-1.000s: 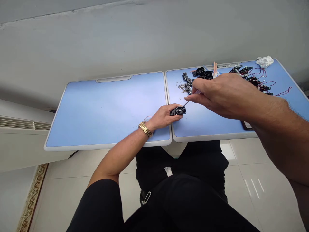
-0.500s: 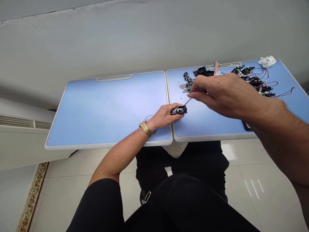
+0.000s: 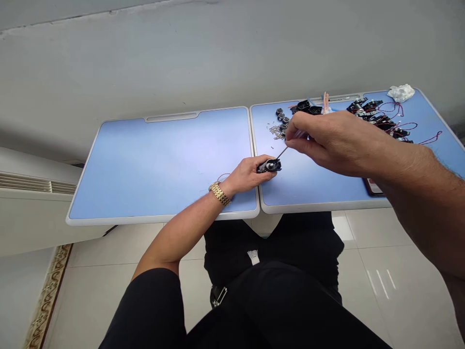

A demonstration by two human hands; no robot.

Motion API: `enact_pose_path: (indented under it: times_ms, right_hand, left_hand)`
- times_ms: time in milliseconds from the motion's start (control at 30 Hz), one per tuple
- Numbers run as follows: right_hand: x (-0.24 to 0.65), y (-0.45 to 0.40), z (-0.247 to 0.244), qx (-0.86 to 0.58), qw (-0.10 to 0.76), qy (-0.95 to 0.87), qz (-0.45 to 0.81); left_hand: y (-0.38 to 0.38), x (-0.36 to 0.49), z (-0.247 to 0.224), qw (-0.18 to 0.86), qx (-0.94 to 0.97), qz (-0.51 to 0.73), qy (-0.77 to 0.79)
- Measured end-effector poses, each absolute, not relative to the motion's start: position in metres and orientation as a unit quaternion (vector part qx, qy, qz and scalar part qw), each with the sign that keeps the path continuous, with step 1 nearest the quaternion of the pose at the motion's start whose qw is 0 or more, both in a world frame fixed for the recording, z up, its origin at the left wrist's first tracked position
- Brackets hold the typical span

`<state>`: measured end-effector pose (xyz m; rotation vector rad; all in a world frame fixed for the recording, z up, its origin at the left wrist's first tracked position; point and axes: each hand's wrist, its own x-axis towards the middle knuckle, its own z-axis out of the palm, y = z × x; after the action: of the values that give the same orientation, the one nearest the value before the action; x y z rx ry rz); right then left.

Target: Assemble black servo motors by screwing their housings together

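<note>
My left hand grips a small black motor assembly with a pale round hub on top, held just above the seam between two blue tabletops. A thin reddish wire trails out by my wrist. In my closed right hand is a screwdriver, its slim shaft slanting down to the far edge of the assembly. My fingers hide most of the handle. Just beyond lies a pile of small screws, beside several round black parts.
Several black assemblies with dark red wires lie at the right. Black housings and orange strips sit at the back, and crumpled white plastic in the far corner. A phone-like object is partly under my right forearm.
My right hand has shifted very slightly to the right and its grip has turned a little, so more of the screwdriver handle shows. The left hand and the assembly stay put.
</note>
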<state>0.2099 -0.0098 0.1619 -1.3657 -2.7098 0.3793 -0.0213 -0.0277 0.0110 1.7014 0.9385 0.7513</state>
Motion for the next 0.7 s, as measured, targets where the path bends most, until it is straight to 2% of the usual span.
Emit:
enact_pose_path:
  times_ms: [267,433,700]
  right_hand:
    - [0.2018,-0.0144,0.1635,-0.504,0.004,-0.863,0.04]
    - [0.2006,-0.0141,0.1667,-0.5,-0.007,-0.863,0.068]
    - [0.2048,-0.0125,0.16,-0.451,0.044,-0.89,0.061]
  left_hand:
    - [-0.0272,-0.0218,0.0071,0.495,0.713,0.313,0.385]
    - [-0.0279,-0.0217,0.0103,0.508,0.706,0.314,0.381]
    - [-0.0272,-0.0212,0.0096,0.496,0.711,0.313,0.387]
